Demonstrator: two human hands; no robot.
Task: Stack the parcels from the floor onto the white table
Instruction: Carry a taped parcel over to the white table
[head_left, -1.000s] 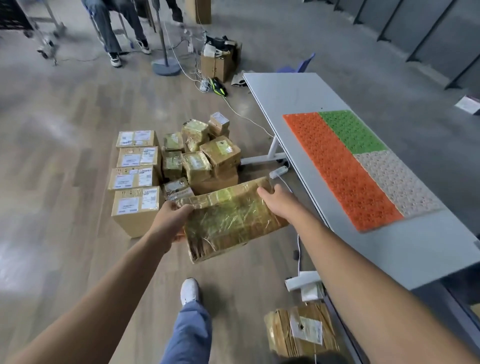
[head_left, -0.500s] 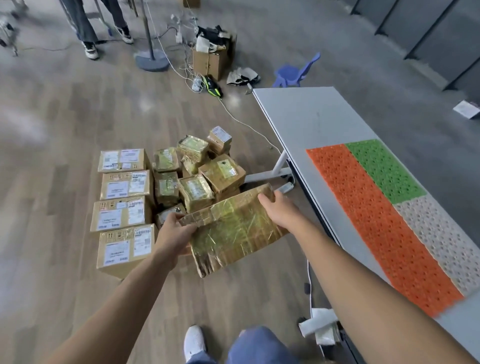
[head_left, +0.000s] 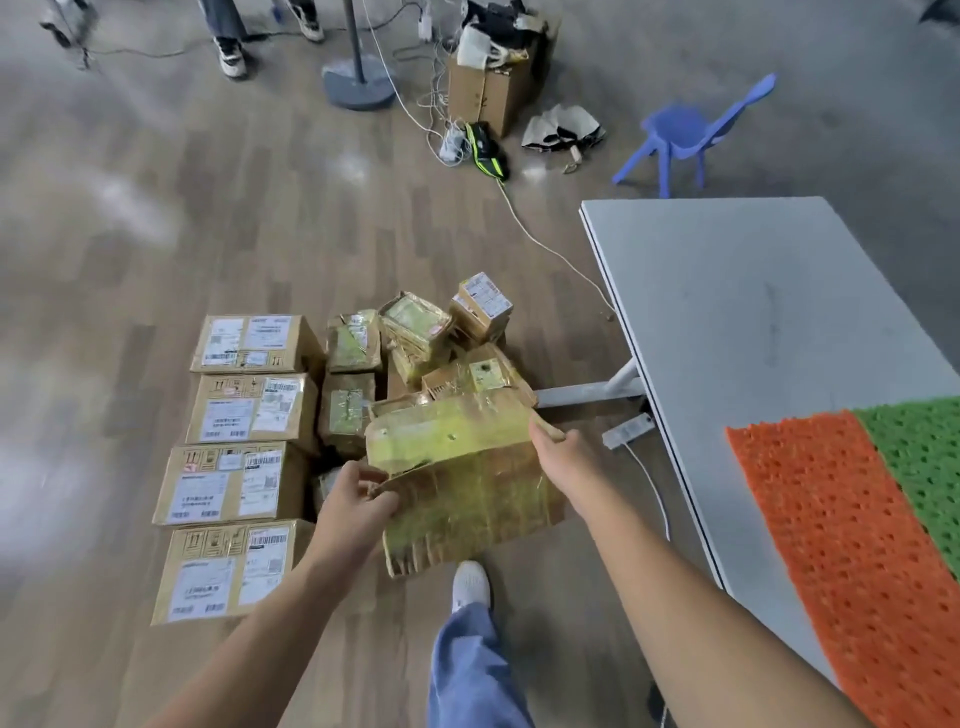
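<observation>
**Taped parcel held over the floor pile**

Head view: left hand (head_left: 353, 506) and right hand (head_left: 563, 457) clamp their fingers on opposite ends of a tape-wrapped cardboard parcel (head_left: 462, 478), held tilted above the parcels on the floor (head_left: 244, 457), left of the white table (head_left: 737, 312).

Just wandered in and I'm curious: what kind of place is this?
Likely a workspace or test studio, not a home: labelled parcels on the floor, a plain white table, and loose cables by a stand.
</observation>
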